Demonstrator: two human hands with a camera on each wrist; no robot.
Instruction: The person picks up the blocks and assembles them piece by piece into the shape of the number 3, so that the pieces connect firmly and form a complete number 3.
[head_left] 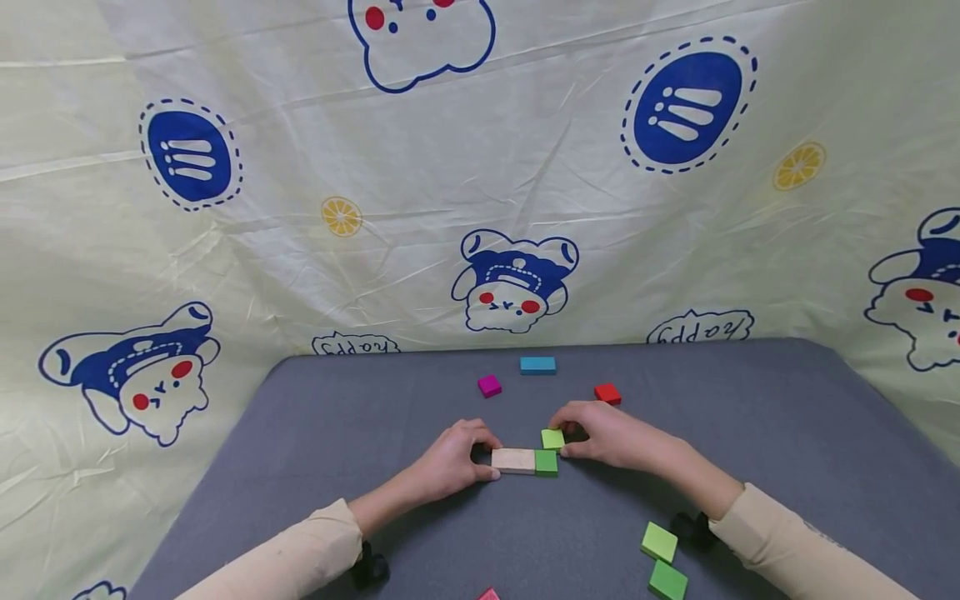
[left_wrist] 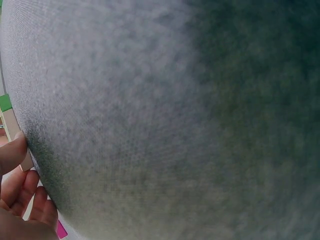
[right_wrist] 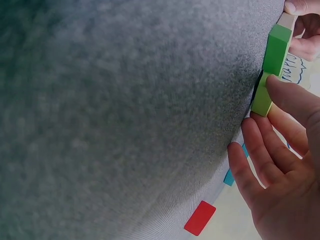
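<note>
From where I stand, the person's left hand [head_left: 459,454] has thumb and fingers curled about the left end of the wooden block [head_left: 513,461], the green block [head_left: 546,463] against its other end on the table [head_left: 352,408]. The right hand [head_left: 611,435], nearly closed, pinches the lime block [head_left: 552,440] just beyond the green one; lifted or resting, I can't tell. A pink block [head_left: 488,594] is cut off at the near edge. The right wrist view shows that hand's spare fingers spread loosely, hidden from above; the left's catches only part of the magenta block [left_wrist: 62,230].
</note>
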